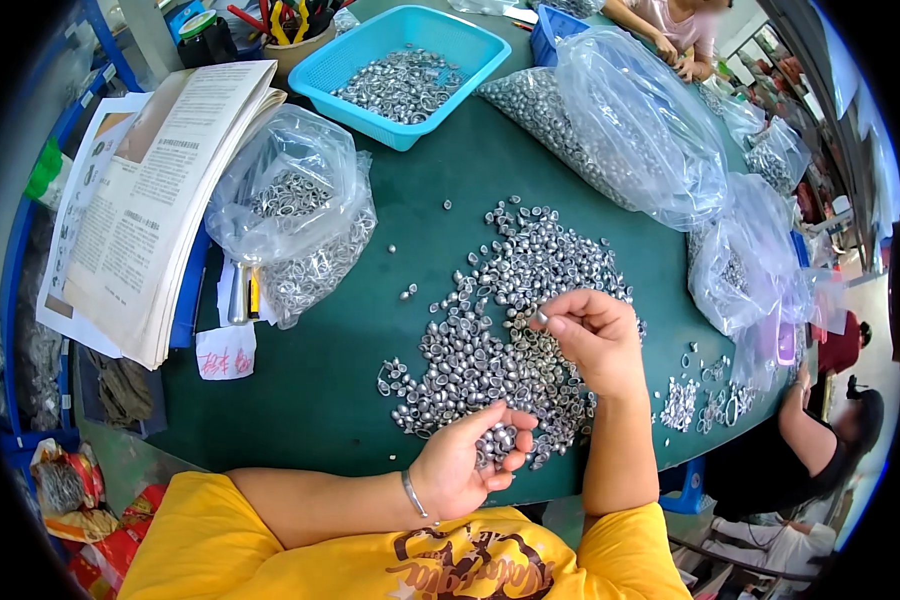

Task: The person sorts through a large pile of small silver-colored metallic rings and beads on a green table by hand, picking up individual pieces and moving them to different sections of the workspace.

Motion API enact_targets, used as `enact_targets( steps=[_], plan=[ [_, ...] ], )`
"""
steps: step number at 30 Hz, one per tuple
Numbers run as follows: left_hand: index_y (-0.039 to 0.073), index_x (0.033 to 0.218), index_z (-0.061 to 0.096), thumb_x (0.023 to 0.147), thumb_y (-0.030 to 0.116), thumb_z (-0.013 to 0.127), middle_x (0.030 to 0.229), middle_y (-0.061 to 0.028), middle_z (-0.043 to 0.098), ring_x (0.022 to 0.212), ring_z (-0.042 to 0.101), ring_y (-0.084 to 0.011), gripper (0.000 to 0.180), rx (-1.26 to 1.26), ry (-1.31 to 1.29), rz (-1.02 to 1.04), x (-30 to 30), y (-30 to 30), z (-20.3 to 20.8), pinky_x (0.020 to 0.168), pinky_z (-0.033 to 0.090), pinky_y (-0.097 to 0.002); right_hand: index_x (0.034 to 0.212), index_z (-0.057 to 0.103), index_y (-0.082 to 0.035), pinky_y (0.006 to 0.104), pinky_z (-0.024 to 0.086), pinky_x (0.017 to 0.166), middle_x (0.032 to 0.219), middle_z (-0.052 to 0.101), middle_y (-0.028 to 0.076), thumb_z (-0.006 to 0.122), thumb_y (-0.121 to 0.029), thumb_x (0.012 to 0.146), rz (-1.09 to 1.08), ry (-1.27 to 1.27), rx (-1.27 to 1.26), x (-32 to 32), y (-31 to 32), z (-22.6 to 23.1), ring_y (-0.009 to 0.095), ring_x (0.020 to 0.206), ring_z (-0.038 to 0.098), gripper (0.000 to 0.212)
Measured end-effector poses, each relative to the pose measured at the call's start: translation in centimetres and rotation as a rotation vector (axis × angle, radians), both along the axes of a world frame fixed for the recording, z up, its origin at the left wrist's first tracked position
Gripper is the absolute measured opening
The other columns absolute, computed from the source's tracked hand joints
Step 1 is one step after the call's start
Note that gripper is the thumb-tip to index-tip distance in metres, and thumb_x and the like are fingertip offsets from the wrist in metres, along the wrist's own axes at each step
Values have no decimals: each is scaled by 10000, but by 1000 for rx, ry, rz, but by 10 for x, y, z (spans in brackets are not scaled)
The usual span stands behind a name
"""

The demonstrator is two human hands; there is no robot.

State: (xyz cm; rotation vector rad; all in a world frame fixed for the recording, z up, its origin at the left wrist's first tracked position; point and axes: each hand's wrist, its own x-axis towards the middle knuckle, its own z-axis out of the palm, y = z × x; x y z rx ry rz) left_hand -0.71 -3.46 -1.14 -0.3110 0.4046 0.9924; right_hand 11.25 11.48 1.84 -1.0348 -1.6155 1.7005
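A wide heap of small silvery metal caps [460, 350], rounded and hollow on one side, is spread over the green table [320, 400] before me. My left hand [465, 455], a bangle at its wrist, is cupped palm up at the heap's near edge, with several caps [497, 443] held in the curled fingers. Over the right part of the heap, my right hand [595, 340] pinches a single cap [541, 317] between thumb and forefinger. Its other fingers are folded in.
A blue plastic basket [315, 88] of metal parts stands at the back. Clear bags of parts lie left [290, 220] and right [635, 130]. Papers [170, 170] lean at the left. Small rings [720, 405] lie at the right edge, near another person [810, 440].
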Motion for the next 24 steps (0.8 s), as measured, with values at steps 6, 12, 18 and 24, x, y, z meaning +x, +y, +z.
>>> enact_targets(
  steps=[6, 12, 18, 24],
  plan=[
    [10, 969, 528, 923, 297, 339, 801, -73, 513, 644, 448, -143, 347, 1, 10, -6, 0, 0, 1, 459, 335, -218, 752, 614, 15, 315, 465, 603, 739, 602, 119, 628, -14, 713, 361, -264, 541, -1, -3, 4, 239, 679, 591, 51],
    [10, 976, 520, 922, 295, 343, 811, -74, 502, 651, 439, -141, 340, -1, 9, -15, 0, 0, -1, 469, 333, -214, 769, 618, -22, 365, 463, 613, 784, 563, 108, 634, -74, 700, 196, -605, 702, -15, -12, -8, 309, 694, 570, 88],
    [10, 977, 513, 921, 293, 349, 813, -70, 494, 652, 432, -137, 331, 1, -6, -19, -1, 1, 1, 473, 329, -212, 788, 584, 13, 316, 451, 572, 742, 565, 112, 614, 5, 706, 117, -552, 815, -11, -8, -18, 259, 646, 571, 88],
    [8, 969, 512, 920, 291, 354, 808, -70, 498, 648, 437, -137, 328, 1, -3, -4, -1, 1, 0, 468, 331, -214, 783, 581, 16, 327, 454, 604, 735, 570, 143, 583, 40, 702, -7, -501, 599, -8, -5, -8, 286, 690, 575, 84]
  ],
)
